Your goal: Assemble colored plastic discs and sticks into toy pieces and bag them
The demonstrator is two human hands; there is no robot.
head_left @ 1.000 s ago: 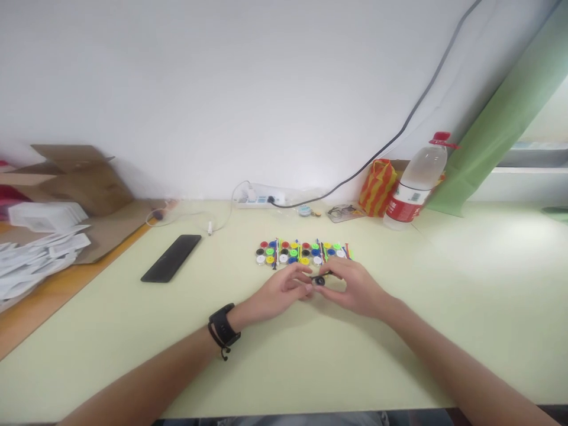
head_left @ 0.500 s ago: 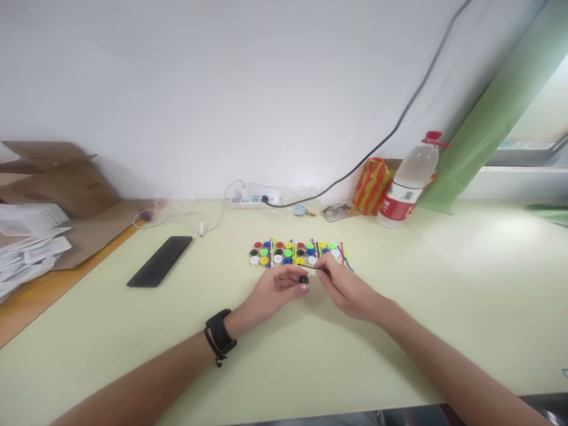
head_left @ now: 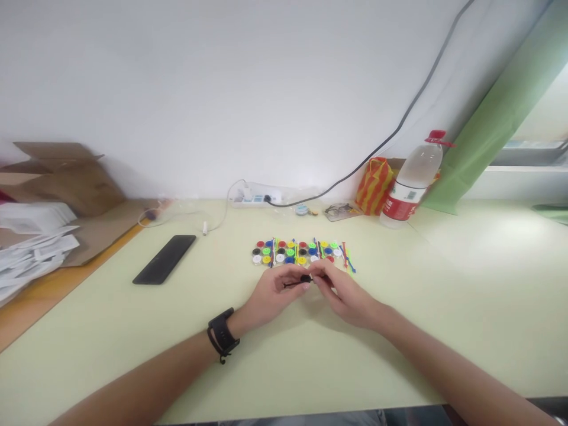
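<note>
Between the thumb and fingers of my left hand [head_left: 279,291] is a small round black disc [head_left: 305,278]. A thin black stick [head_left: 291,284] shows on the left of the disc, inside the left hand's grip. My right hand [head_left: 344,293] pinches the stick's other end close against the disc; whether the stick runs through the disc or beside it I cannot tell. Both hands are raised a little above the table, fingertips nearly touching. Just beyond them lie rows of small coloured discs [head_left: 290,252], with thin coloured sticks [head_left: 347,255] between and beside them.
A black phone [head_left: 164,259] lies to the left on the pale table [head_left: 213,378]. Cardboard [head_left: 89,183] and white packets [head_left: 35,260] are at far left. Along the wall stand a power strip [head_left: 255,196], a striped bag [head_left: 375,186] and a large bottle [head_left: 410,186].
My right hand has moved left, up to my left hand. The black stick, earlier apart from the disc on its right, now reaches past the disc to the left.
</note>
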